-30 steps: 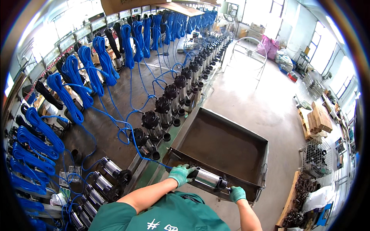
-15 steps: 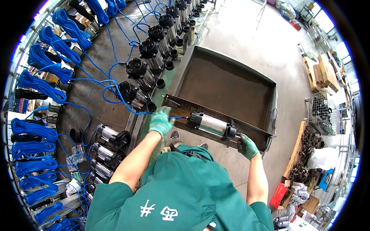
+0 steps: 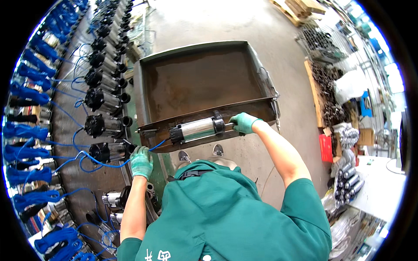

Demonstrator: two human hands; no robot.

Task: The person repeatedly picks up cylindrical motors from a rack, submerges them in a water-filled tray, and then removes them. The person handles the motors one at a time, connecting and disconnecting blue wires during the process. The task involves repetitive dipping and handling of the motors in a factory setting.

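Note:
A submersible pump (image 3: 197, 129) with a silver body and black ends lies on its side across the narrow front trough (image 3: 257, 108) of a metal tank. My gloved right hand (image 3: 244, 122) is closed around the thin metal rod at the pump's right end. From the other end a blue cable (image 3: 159, 145) runs left and passes through my gloved left hand (image 3: 142, 162), whose fingers curl around it. That hand is beside the bench edge, close to an upright pump (image 3: 109, 152) in the row.
The wide tank (image 3: 200, 78) holds brownish, shallow liquid. Along the left bench (image 3: 69, 174) stand many silver-and-black pumps, with coiled blue cables (image 3: 28, 175) behind them. To the right are a wire basket (image 3: 320, 41) of dark parts, a red box (image 3: 325, 148) and a white table (image 3: 379, 187).
The view has turned, so the tank appears further left. My right hand stays on the pump's rod end. My left hand has moved back from the pump toward the bench edge, along the cable.

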